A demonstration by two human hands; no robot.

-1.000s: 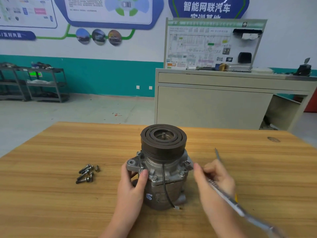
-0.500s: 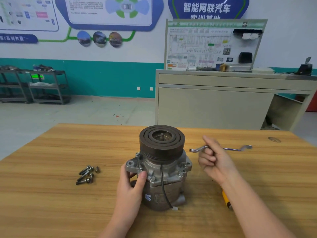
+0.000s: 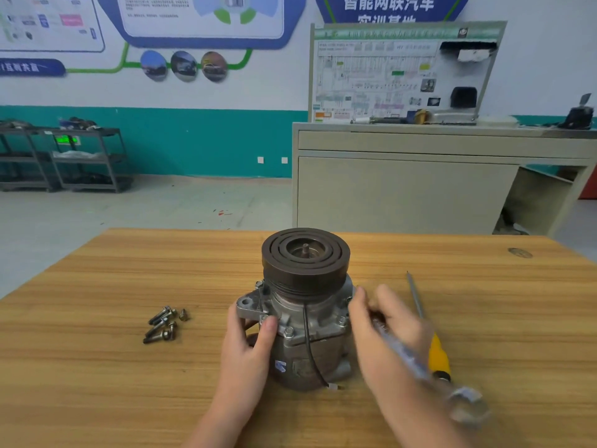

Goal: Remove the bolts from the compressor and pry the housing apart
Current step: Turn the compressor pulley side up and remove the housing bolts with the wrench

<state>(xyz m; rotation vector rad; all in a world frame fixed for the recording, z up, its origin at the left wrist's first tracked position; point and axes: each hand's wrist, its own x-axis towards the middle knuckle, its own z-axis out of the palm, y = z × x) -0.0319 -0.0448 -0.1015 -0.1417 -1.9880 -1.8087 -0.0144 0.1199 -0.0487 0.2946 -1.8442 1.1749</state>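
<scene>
A grey compressor (image 3: pixel 310 321) stands upright on the wooden table (image 3: pixel 97 383), its dark ribbed pulley on top and a black wire down its front. My left hand (image 3: pixel 248 347) grips its left side, thumb pressed on the flange beside a bolt head. My right hand (image 3: pixel 387 321) holds a silver wrench (image 3: pixel 429 373), blurred by motion. The wrench's far end sits at the flange on the compressor's right; its ring end points back toward me. Several bolts still show on the flange.
Several loose bolts (image 3: pixel 163 323) lie on the table left of the compressor. A yellow-handled screwdriver (image 3: pixel 433 344) lies to the right, partly under my right hand. A beige training bench (image 3: pixel 420 189) stands behind the table, metal shelves (image 3: pixel 64 156) at far left.
My right hand swung the wrench from raised and level behind the compressor back down to the flange's right side. My left hand kept its grip on the compressor.
</scene>
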